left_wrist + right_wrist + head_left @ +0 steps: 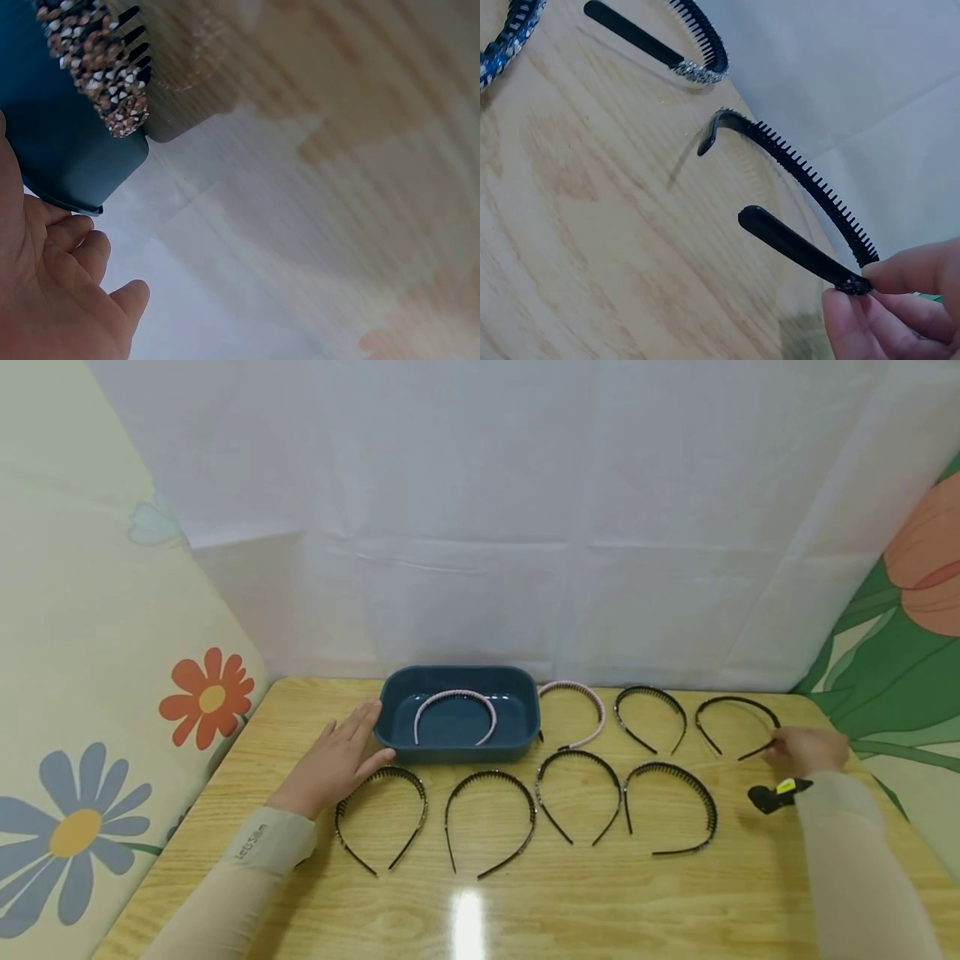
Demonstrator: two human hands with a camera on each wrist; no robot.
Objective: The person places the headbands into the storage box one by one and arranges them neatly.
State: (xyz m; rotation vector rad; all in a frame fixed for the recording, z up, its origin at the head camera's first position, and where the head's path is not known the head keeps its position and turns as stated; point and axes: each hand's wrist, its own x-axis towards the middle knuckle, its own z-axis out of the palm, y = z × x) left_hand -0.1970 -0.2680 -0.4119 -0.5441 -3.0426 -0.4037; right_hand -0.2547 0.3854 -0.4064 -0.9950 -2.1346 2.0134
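At the far right of the table my right hand (pixel 810 750) pinches one side of a black toothed headband (pixel 738 699). The right wrist view shows thumb and fingers on that headband (pixel 810 176), near a sparkly patch. My left hand (pixel 341 762) rests with straight fingers against the left end of a dark blue plastic basin (pixel 457 755). Inside the basin lies a pink headband (pixel 455 693). Just below the left hand is a black headband (pixel 420 785); a bead-studded one (pixel 97 67) shows close up in the left wrist view.
A second pink headband (pixel 600 714) lies right of the basin, with a black headband (pixel 651 690) beside it. The front row holds further black headbands (pixel 491 774), (pixel 577 754), (pixel 708 802). A white cloth (pixel 480 527) hangs behind the wooden table (pixel 600 910).
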